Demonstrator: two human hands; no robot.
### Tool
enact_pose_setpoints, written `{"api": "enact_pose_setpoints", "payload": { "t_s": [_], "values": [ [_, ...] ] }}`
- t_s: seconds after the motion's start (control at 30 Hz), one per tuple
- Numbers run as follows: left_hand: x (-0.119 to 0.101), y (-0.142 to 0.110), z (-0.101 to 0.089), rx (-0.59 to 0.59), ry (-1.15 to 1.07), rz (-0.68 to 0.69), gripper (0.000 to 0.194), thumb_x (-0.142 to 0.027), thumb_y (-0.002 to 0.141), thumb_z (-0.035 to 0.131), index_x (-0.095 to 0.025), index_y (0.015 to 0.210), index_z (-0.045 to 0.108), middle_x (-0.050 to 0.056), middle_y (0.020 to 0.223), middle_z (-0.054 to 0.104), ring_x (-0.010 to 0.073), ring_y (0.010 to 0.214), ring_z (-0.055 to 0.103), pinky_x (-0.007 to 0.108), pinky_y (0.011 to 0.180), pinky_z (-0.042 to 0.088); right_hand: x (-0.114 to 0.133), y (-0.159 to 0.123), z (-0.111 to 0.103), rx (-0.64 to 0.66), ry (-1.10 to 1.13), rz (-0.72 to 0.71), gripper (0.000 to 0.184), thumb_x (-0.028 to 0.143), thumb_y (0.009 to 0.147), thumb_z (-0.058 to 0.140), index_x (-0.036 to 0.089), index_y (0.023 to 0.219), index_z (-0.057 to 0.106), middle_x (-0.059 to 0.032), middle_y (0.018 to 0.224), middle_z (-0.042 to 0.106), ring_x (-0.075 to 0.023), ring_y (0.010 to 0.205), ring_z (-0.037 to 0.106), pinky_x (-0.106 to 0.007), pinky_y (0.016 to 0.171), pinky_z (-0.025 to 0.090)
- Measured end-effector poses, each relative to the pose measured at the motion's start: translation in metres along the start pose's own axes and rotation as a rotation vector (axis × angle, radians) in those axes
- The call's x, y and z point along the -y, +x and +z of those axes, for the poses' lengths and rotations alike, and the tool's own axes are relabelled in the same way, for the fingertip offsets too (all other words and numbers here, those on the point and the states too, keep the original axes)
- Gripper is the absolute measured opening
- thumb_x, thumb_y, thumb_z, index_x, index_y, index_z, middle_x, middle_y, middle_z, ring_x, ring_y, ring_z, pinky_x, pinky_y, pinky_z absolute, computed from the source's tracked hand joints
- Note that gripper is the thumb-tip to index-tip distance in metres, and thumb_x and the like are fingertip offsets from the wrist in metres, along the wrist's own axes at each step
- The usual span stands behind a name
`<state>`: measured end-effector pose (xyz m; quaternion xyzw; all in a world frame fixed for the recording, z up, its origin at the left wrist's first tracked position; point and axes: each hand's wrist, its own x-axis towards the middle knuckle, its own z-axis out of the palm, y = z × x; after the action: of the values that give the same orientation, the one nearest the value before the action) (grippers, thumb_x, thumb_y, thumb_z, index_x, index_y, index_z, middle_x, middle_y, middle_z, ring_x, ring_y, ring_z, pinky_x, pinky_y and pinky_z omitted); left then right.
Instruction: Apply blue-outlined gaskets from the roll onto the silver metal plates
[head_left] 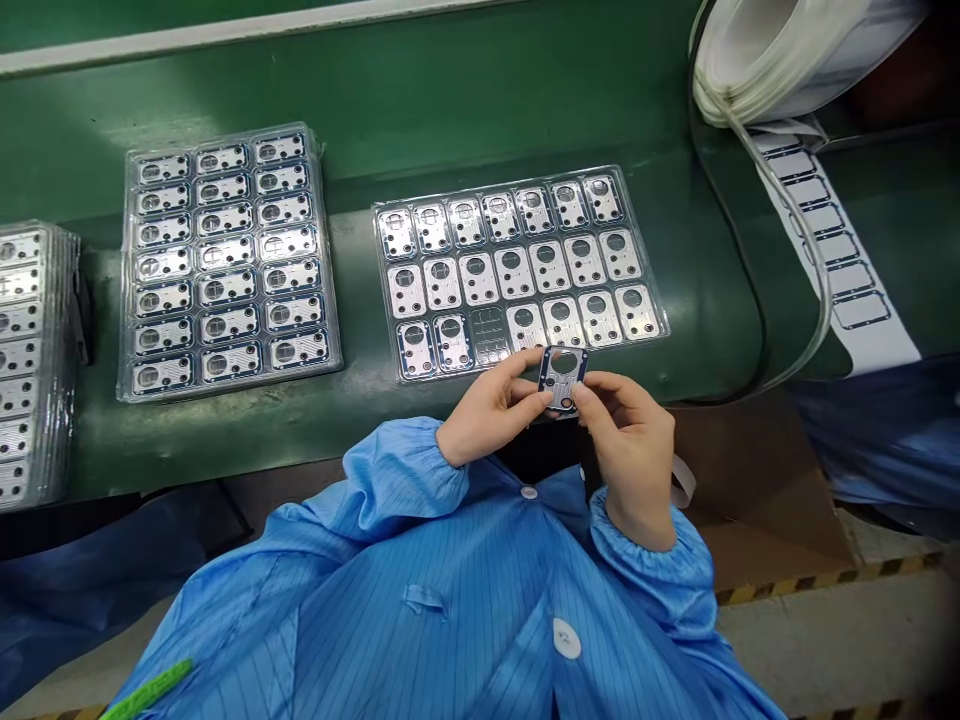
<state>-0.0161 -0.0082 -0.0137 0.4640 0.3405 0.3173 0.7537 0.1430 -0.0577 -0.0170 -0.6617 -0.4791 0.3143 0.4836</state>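
The left hand (pixel 489 412) and right hand (pixel 637 432) hold a silver, blue-rimmed rectangular plate (pixel 562 384), each grip pinched closed on one side, near the clear plastic tray (pixel 490 323) on the green tabletop (pixel 480 100). Light, even pressure at the edges should serve best, keeping it from flexing.

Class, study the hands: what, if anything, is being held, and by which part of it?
A small flat plate, pinched at its side edges: the left hand on the left, the right hand on the right.
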Motion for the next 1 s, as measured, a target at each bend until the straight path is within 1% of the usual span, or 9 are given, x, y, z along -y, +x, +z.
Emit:
{"api": "enact_pose_setpoints", "payload": {
  "t_s": [0.1, 0.2, 0.3, 0.4, 0.57, 0.63, 0.77, 0.9, 1.0],
  "values": [
    [-0.0008, -0.0014, -0.0019, 0.067, 0.074, 0.026, 0.06, -0.027, 0.087, 0.065, -0.01, 0.142, 0.045, 0.004, 0.078, 0.069, 0.017, 0.078, 0.068, 0.027, 0.073, 0.052, -0.0025, 0.0048, -0.0011, -0.022, 0.1, 0.03, 0.023, 0.042, 0.082, 0.071, 0.02, 0.09, 0.07, 0.0011, 0.069, 0.065, -0.0124, 0.058, 0.058, -0.025, 0.052, 0.047],
    [-0.0016, -0.0024, -0.0031, 0.098, 0.137, 0.037, 0.06, -0.025, 0.089, 0.061, -0.009, 0.145, 0.044, 0.005, 0.079, 0.07, 0.0185, 0.08, 0.069, 0.03, 0.078, 0.053, -0.0007, 0.0078, -0.0018, -0.036, 0.153, 0.042, 0.023, 0.043, 0.084, 0.07, 0.02, 0.083, 0.07, 0.0042, 0.058, 0.057, -0.0104, 0.051, 0.05, -0.023, 0.047, 0.041],
    [-0.0022, -0.0029, -0.0035, 0.113, 0.156, 0.039, 0.061, -0.026, 0.09, 0.06, -0.009, 0.147, 0.043, 0.006, 0.08, 0.071, 0.0191, 0.081, 0.07, 0.032, 0.081, 0.054, 0.0023, 0.0079, -0.001, -0.063, 0.171, 0.054, 0.029, 0.045, 0.087, 0.068, 0.019, 0.074, 0.067, 0.0044, 0.055, 0.054, -0.0099, 0.049, 0.048, -0.023, 0.046, 0.038],
    [-0.0032, -0.0031, -0.0034, 0.133, 0.151, 0.035, 0.06, -0.029, 0.091, 0.06, -0.01, 0.145, 0.046, 0.006, 0.082, 0.07, 0.0194, 0.082, 0.069, 0.032, 0.083, 0.054, 0.0036, 0.0069, -0.0001, -0.081, 0.183, 0.069, 0.035, 0.048, 0.088, 0.065, 0.019, 0.069, 0.064, 0.0037, 0.055, 0.054, -0.0099, 0.05, 0.048, -0.024, 0.046, 0.037],
    [-0.0054, -0.0033, -0.003, 0.145, 0.124, 0.031, 0.053, -0.029, 0.092, 0.059, -0.011, 0.141, 0.051, 0.005, 0.079, 0.067, 0.0181, 0.079, 0.067, 0.031, 0.08, 0.053, 0.0047, 0.0062, -0.0008, -0.036, 0.33, 0.154, 0.036, 0.052, 0.091, 0.059, 0.019, 0.081, 0.069, 0.001, 0.067, 0.061, -0.01, 0.053, 0.05, -0.024, 0.046, 0.037],
    [-0.0062, -0.0035, -0.0028, 0.153, 0.122, 0.027, 0.053, -0.028, 0.092, 0.058, -0.01, 0.141, 0.051, 0.004, 0.078, 0.066, 0.0176, 0.079, 0.066, 0.031, 0.081, 0.052, 0.0049, 0.0064, -0.0018, -0.013, 0.349, 0.163, 0.034, 0.051, 0.091, 0.06, 0.02, 0.081, 0.069, 0.0015, 0.066, 0.061, -0.0098, 0.053, 0.049, -0.024, 0.047, 0.038],
    [-0.0072, -0.004, -0.0022, 0.144, 0.167, 0.033, 0.052, -0.028, 0.092, 0.057, -0.011, 0.141, 0.051, 0.002, 0.074, 0.064, 0.016, 0.075, 0.063, 0.029, 0.076, 0.051, 0.0033, 0.0066, -0.0031, -0.011, 0.278, 0.113, 0.031, 0.049, 0.088, 0.066, 0.02, 0.076, 0.068, 0.0032, 0.06, 0.057, -0.0096, 0.052, 0.048, -0.023, 0.047, 0.038],
    [-0.0068, -0.0046, -0.0027, 0.141, 0.255, 0.06, 0.051, -0.024, 0.092, 0.055, -0.011, 0.141, 0.052, -0.003, 0.063, 0.054, 0.0114, 0.062, 0.052, 0.024, 0.063, 0.046, 0.0017, 0.0056, -0.0017, -0.053, 0.187, 0.07, 0.03, 0.047, 0.087, 0.067, 0.02, 0.074, 0.066, 0.0044, 0.056, 0.054, -0.0094, 0.051, 0.047, -0.023, 0.048, 0.037],
    [-0.006, -0.0049, -0.0041, 0.14, 0.3, 0.086, 0.05, -0.024, 0.091, 0.055, -0.012, 0.14, 0.053, -0.005, 0.061, 0.049, 0.0102, 0.058, 0.047, 0.023, 0.061, 0.043, 0.0009, 0.0047, -0.0004, -0.087, 0.14, 0.03, 0.03, 0.045, 0.087, 0.067, 0.019, 0.072, 0.064, 0.0049, 0.056, 0.053, -0.0092, 0.051, 0.046, -0.023, 0.05, 0.037]
  ]
}}
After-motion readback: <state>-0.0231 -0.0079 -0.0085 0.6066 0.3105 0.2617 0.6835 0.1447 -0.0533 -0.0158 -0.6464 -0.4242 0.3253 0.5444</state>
